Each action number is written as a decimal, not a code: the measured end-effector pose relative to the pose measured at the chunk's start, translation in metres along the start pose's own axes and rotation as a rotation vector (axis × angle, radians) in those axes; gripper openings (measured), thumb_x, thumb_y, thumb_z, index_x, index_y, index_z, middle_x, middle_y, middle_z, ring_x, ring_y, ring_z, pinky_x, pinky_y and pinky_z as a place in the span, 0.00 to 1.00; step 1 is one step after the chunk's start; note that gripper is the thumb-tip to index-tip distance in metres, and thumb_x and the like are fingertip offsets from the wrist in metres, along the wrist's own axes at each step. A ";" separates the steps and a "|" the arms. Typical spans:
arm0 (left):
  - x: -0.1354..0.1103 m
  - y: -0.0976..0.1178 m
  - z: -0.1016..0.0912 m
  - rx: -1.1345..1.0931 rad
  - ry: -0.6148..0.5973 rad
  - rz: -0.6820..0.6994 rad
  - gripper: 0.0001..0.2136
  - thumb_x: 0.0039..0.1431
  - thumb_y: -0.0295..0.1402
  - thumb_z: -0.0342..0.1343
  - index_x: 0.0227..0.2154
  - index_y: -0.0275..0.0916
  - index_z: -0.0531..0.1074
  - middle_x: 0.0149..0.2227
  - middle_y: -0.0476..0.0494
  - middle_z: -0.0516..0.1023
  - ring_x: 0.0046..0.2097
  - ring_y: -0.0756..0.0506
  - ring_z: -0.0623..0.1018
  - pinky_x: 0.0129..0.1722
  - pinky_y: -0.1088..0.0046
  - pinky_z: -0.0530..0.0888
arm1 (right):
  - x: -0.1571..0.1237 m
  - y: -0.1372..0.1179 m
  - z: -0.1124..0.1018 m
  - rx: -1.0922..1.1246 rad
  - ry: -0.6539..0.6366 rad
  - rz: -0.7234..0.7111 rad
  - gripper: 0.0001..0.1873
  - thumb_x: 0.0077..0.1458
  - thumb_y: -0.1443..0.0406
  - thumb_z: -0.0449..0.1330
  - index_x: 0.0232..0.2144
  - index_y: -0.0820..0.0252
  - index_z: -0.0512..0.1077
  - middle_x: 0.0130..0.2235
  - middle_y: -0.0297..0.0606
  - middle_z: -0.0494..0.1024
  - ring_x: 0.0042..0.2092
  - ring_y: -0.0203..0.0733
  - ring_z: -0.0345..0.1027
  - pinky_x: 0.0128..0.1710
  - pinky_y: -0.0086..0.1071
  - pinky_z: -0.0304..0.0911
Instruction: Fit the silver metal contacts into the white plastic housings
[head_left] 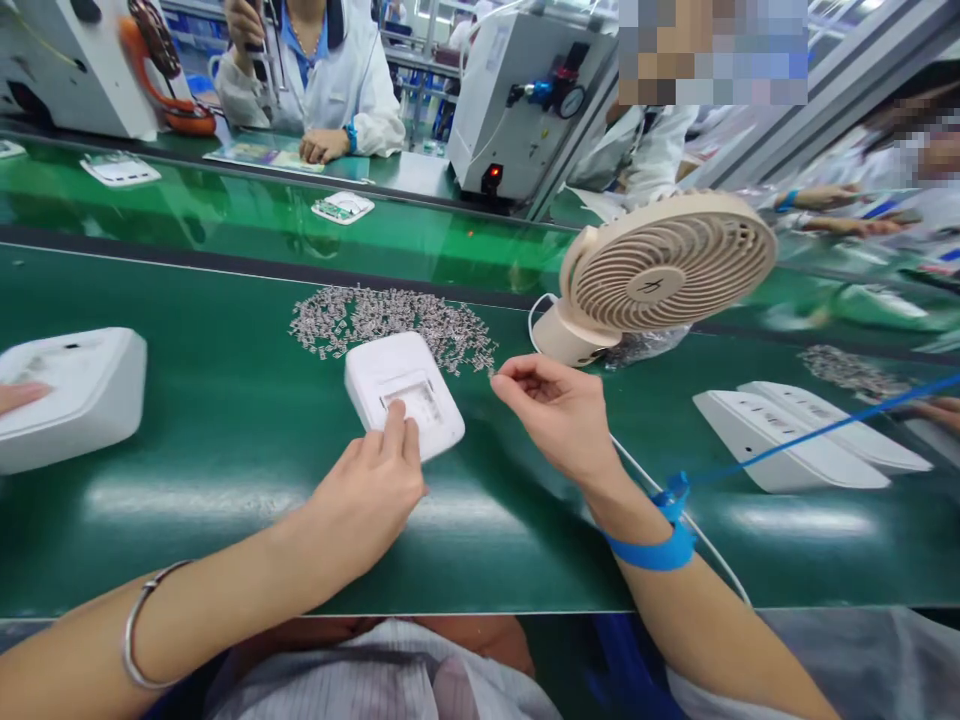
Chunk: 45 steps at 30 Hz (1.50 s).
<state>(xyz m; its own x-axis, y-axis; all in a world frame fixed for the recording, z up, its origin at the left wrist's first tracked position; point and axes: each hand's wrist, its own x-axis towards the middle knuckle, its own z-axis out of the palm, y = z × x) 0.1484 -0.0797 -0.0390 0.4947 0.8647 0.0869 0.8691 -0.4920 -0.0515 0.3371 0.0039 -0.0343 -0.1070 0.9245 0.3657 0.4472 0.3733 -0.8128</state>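
A white plastic housing (pixel 375 373) with a rectangular recess lies on the green work surface in front of me. My left hand (pixel 382 470) grips its near side, the index fingertip at the recess and the thumb hidden. Just to the right, my right hand (pixel 555 405) is closed in a pinch, thumb against forefinger. A tiny metal clip (pixel 492 373) seems to show at its fingertips, though its shape is hard to make out. Behind the housing spreads a pile of small metal clips (pixel 390 312). A blue wrist strap (pixel 656 545) circles my right wrist.
A beige fan (pixel 667 270) stands beyond my right hand, its white cable running toward me. More white housings lie at left (pixel 97 400) and right (pixel 795 440); another person's fingers (pixel 22 395) touch the left one. A blue cord (pixel 825 428) crosses the right side. Across the line sits a co-worker (pixel 322 90).
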 end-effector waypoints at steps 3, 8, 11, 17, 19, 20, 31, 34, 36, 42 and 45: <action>0.000 0.011 0.008 -0.102 0.169 0.129 0.21 0.58 0.31 0.49 0.52 0.21 0.61 0.53 0.25 0.67 0.48 0.40 0.73 0.42 0.69 0.71 | -0.013 -0.010 0.010 0.024 -0.113 -0.055 0.05 0.50 0.68 0.56 0.24 0.59 0.69 0.25 0.33 0.71 0.28 0.34 0.63 0.28 0.29 0.62; -0.003 0.018 0.004 0.072 0.309 0.166 0.19 0.62 0.32 0.44 0.52 0.24 0.63 0.52 0.29 0.70 0.44 0.42 0.74 0.39 0.67 0.69 | -0.020 -0.005 0.023 -0.067 -0.170 -0.209 0.06 0.52 0.70 0.55 0.27 0.58 0.71 0.38 0.40 0.74 0.41 0.39 0.69 0.41 0.34 0.65; -0.003 0.020 0.002 0.145 0.306 0.071 0.17 0.61 0.34 0.46 0.48 0.27 0.68 0.49 0.35 0.74 0.46 0.40 0.73 0.41 0.65 0.68 | -0.017 0.002 0.028 -0.124 -0.205 -0.283 0.07 0.54 0.71 0.54 0.28 0.59 0.71 0.40 0.42 0.73 0.42 0.40 0.69 0.41 0.34 0.65; -0.002 0.022 0.006 0.137 0.335 0.041 0.14 0.61 0.34 0.46 0.45 0.32 0.70 0.49 0.34 0.73 0.48 0.39 0.71 0.45 0.64 0.65 | -0.010 0.002 0.029 -0.220 -0.228 -0.384 0.08 0.54 0.71 0.52 0.27 0.59 0.70 0.33 0.39 0.71 0.35 0.38 0.66 0.35 0.32 0.65; -0.002 0.022 0.006 0.132 0.315 0.042 0.15 0.60 0.35 0.47 0.45 0.31 0.69 0.49 0.33 0.72 0.49 0.39 0.71 0.46 0.64 0.64 | -0.009 0.001 0.027 -0.204 -0.276 -0.376 0.08 0.55 0.71 0.52 0.28 0.59 0.70 0.34 0.39 0.70 0.35 0.37 0.66 0.34 0.31 0.64; -0.002 0.022 0.006 0.130 0.309 0.043 0.16 0.60 0.35 0.47 0.46 0.30 0.69 0.50 0.33 0.72 0.49 0.39 0.71 0.46 0.64 0.64 | -0.010 0.001 0.026 -0.198 -0.290 -0.373 0.08 0.55 0.71 0.52 0.28 0.59 0.70 0.34 0.39 0.70 0.35 0.36 0.66 0.34 0.31 0.64; 0.004 0.022 0.006 0.161 0.281 0.021 0.18 0.61 0.37 0.46 0.47 0.28 0.68 0.52 0.30 0.70 0.47 0.40 0.73 0.45 0.65 0.64 | -0.018 -0.003 0.037 -0.294 -0.173 -0.320 0.07 0.53 0.71 0.52 0.25 0.58 0.66 0.32 0.39 0.69 0.33 0.39 0.65 0.33 0.33 0.63; 0.005 0.022 0.007 0.167 0.273 0.018 0.17 0.61 0.36 0.46 0.47 0.28 0.68 0.52 0.29 0.71 0.46 0.40 0.74 0.45 0.65 0.64 | -0.019 -0.002 0.037 -0.284 -0.176 -0.323 0.07 0.53 0.71 0.52 0.24 0.58 0.66 0.32 0.39 0.70 0.34 0.39 0.65 0.33 0.33 0.63; 0.005 0.022 0.007 0.175 0.287 0.019 0.17 0.61 0.36 0.45 0.45 0.29 0.69 0.51 0.29 0.72 0.46 0.41 0.74 0.44 0.66 0.64 | -0.019 -0.001 0.036 -0.288 -0.173 -0.339 0.07 0.53 0.71 0.52 0.25 0.58 0.66 0.33 0.40 0.70 0.35 0.40 0.66 0.34 0.34 0.64; 0.006 0.021 0.007 0.202 0.304 0.036 0.15 0.62 0.35 0.44 0.43 0.31 0.70 0.52 0.32 0.71 0.44 0.42 0.74 0.43 0.66 0.64 | -0.022 0.000 0.038 -0.317 -0.131 -0.361 0.08 0.54 0.71 0.52 0.26 0.60 0.68 0.34 0.42 0.72 0.35 0.40 0.68 0.34 0.35 0.65; 0.006 0.021 0.007 0.199 0.299 0.034 0.15 0.61 0.36 0.45 0.43 0.30 0.70 0.51 0.30 0.71 0.44 0.41 0.74 0.42 0.66 0.63 | -0.022 -0.001 0.037 -0.264 -0.132 -0.333 0.07 0.53 0.71 0.53 0.26 0.60 0.69 0.34 0.42 0.73 0.36 0.40 0.68 0.35 0.35 0.66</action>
<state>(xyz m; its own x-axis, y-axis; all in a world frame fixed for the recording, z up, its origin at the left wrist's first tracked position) 0.1696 -0.0839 -0.0463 0.5278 0.7655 0.3679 0.8491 -0.4655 -0.2497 0.3065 -0.0138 -0.0584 -0.3879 0.7656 0.5132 0.5786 0.6357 -0.5110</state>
